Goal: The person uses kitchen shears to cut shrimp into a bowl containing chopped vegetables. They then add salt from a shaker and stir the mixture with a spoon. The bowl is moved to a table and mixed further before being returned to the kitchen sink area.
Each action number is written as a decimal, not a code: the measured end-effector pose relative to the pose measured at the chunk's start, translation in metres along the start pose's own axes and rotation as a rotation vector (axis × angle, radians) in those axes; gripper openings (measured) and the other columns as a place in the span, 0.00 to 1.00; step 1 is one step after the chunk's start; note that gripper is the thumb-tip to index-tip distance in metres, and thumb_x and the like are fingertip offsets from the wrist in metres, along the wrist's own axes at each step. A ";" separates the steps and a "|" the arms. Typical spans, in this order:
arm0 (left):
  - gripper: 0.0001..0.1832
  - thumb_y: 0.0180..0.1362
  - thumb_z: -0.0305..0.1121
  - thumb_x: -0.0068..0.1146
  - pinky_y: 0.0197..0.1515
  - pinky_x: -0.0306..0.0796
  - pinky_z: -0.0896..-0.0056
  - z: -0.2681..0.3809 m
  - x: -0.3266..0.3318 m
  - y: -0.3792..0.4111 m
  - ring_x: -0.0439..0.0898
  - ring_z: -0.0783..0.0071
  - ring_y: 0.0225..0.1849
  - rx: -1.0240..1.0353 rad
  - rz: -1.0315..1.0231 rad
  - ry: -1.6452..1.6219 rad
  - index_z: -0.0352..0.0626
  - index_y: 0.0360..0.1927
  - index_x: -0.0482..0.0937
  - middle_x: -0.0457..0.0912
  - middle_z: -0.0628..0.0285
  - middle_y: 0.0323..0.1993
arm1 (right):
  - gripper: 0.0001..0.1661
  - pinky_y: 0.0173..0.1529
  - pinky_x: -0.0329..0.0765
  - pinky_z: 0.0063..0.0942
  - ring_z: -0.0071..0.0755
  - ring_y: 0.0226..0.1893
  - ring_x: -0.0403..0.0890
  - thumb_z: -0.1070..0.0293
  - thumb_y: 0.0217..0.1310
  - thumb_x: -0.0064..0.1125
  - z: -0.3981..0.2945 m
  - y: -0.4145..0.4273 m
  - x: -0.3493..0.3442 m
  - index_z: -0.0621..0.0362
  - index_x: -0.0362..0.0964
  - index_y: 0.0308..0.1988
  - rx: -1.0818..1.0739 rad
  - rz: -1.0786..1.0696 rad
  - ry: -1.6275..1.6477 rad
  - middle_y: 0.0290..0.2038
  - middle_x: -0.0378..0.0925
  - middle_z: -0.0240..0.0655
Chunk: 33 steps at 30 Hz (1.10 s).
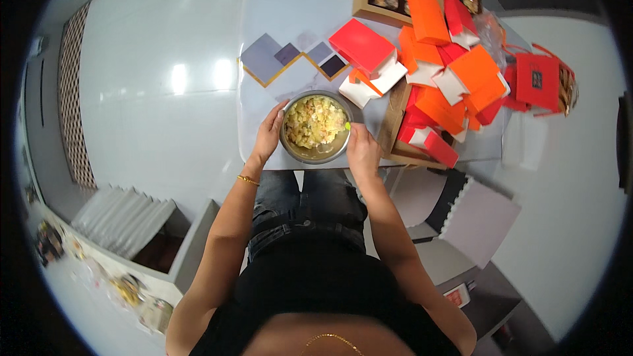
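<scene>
A round metal bowl stands at the table's front edge, holding a chunky yellow and white food mixture with orange bits. My left hand grips the bowl's left rim, thumb at the edge. At the right rim, my right hand is closed on a utensil whose green part shows by the fingertips. The rest of the utensil is hidden, so its kind cannot be told.
Red and orange paper boxes lie heaped on and around a cardboard box at the right. A tray box of wrapped pastries stands behind on the marble-patterned table. A chair is at the lower right.
</scene>
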<state>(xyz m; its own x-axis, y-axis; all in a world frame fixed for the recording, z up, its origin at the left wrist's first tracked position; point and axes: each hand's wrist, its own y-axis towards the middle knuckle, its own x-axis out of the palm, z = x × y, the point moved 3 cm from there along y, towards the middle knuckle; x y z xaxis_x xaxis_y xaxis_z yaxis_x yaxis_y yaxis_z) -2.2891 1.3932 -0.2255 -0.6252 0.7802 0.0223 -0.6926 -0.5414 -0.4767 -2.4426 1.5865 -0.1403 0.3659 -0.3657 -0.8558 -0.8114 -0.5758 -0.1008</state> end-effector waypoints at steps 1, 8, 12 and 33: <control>0.21 0.76 0.37 0.41 0.66 0.64 0.71 -0.003 0.001 -0.002 0.72 0.72 0.62 -0.037 0.004 -0.054 0.42 0.68 0.70 0.77 0.59 0.60 | 0.11 0.38 0.79 0.48 0.56 0.36 0.84 0.69 0.66 0.56 0.001 0.005 0.009 0.58 0.73 0.47 -0.050 -0.043 -0.003 0.35 0.83 0.50; 0.20 0.76 0.37 0.42 0.63 0.66 0.74 -0.010 0.002 -0.008 0.73 0.75 0.58 -0.011 0.137 0.024 0.38 0.64 0.73 0.78 0.62 0.56 | 0.15 0.37 0.79 0.43 0.51 0.33 0.83 0.75 0.62 0.51 -0.011 -0.005 0.058 0.62 0.71 0.49 -0.542 -0.237 0.112 0.33 0.80 0.47; 0.19 0.75 0.36 0.43 0.63 0.66 0.72 0.006 0.006 -0.012 0.74 0.74 0.58 -0.005 0.164 0.080 0.38 0.62 0.74 0.80 0.59 0.55 | 0.16 0.36 0.79 0.40 0.49 0.34 0.83 0.75 0.63 0.52 -0.005 -0.020 0.013 0.61 0.71 0.51 -0.623 -0.320 0.079 0.33 0.81 0.46; 0.19 0.75 0.37 0.44 0.61 0.68 0.72 -0.007 -0.003 0.004 0.77 0.73 0.55 0.071 0.029 0.024 0.40 0.62 0.75 0.83 0.58 0.52 | 0.13 0.35 0.80 0.36 0.40 0.29 0.83 0.71 0.61 0.57 -0.023 -0.021 0.043 0.59 0.79 0.46 -0.556 -0.158 -0.214 0.29 0.82 0.36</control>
<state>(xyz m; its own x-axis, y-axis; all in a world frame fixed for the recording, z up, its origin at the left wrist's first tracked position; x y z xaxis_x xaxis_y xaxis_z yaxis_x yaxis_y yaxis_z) -2.2877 1.3913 -0.2333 -0.6371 0.7707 -0.0115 -0.6987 -0.5837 -0.4136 -2.3994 1.5663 -0.1632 0.3157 -0.1227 -0.9409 -0.3742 -0.9273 -0.0046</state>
